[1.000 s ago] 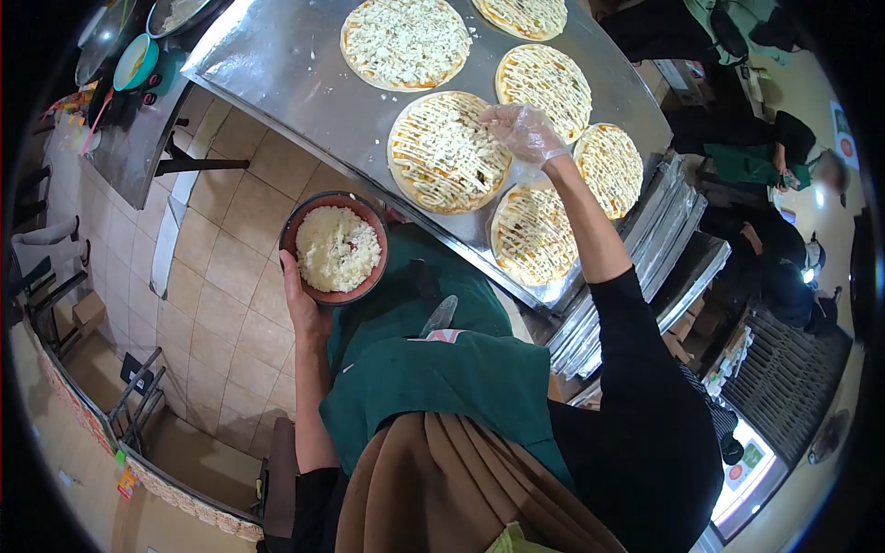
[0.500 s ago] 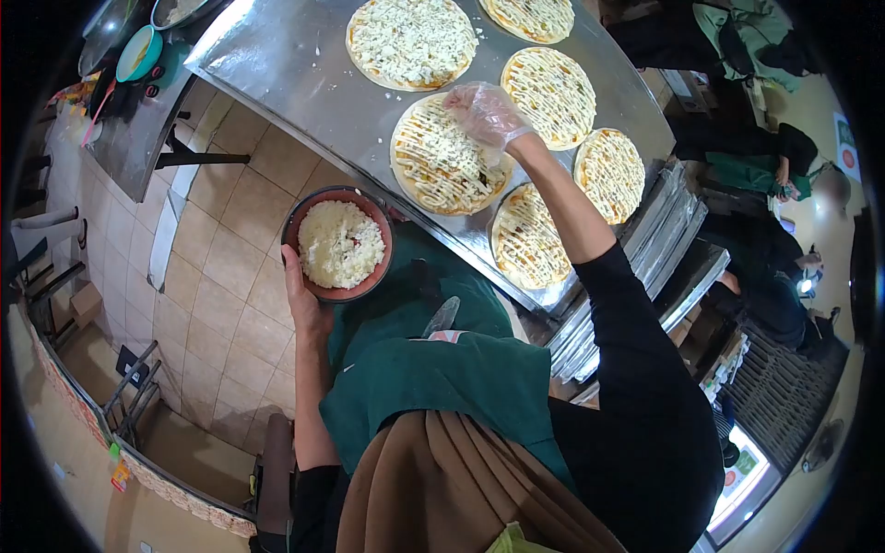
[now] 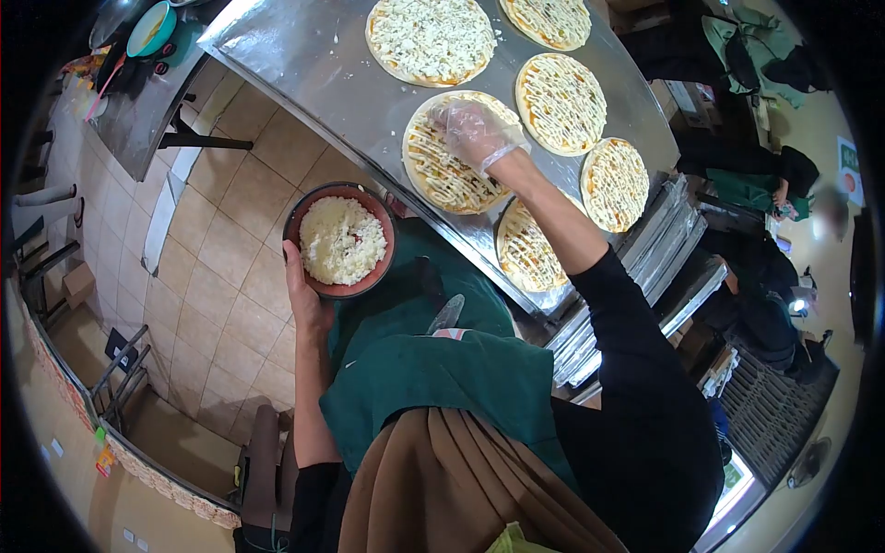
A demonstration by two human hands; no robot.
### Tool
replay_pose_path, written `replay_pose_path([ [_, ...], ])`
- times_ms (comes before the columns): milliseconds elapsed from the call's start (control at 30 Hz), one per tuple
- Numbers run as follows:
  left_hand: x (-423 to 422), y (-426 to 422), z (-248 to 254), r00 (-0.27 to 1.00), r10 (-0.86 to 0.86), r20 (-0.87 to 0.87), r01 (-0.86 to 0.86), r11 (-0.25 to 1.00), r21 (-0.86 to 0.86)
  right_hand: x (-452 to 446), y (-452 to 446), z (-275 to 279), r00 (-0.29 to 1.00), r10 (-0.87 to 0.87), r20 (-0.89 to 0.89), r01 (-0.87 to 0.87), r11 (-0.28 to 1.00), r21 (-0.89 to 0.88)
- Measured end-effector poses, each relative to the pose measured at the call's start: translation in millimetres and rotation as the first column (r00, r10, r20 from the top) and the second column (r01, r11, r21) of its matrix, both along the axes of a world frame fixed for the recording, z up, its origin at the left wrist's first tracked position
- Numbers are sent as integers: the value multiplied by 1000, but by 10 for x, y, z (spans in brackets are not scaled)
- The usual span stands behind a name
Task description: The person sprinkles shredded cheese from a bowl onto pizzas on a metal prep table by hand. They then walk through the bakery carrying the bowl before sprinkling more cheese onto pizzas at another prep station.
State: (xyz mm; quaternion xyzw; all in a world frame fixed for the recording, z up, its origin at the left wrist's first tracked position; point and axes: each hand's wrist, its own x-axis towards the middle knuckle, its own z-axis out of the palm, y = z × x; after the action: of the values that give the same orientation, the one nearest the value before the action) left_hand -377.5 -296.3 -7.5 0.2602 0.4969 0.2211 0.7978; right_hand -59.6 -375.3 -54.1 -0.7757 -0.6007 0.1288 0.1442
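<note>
Our left hand [image 3: 309,300] holds the bowl [image 3: 384,258] of white crumbs [image 3: 334,238] near the table [image 3: 313,78]; its thumb lies along the side, the other fingers are hidden. Our gloved right hand [image 3: 475,136] is over one striped pizza [image 3: 441,175] on this table; we cannot tell whether its fingers are wide or narrow.

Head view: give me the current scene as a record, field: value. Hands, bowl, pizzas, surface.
left hand: bare, holds the bowl by its side
right hand: clear glove, over one pizza; fingertip contact unclear
bowl contents: white crumbs
pizzas in view: six
most thickly topped: upper-left pizza
surface: metal table
</note>
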Motion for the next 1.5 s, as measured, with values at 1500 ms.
replay_pose_path([
  [1500, 224, -92, -33, 983, -127, 130, 120, 991, 57, -1126, 94, 1068, 931, 248, -267, -301, 936, -180],
])
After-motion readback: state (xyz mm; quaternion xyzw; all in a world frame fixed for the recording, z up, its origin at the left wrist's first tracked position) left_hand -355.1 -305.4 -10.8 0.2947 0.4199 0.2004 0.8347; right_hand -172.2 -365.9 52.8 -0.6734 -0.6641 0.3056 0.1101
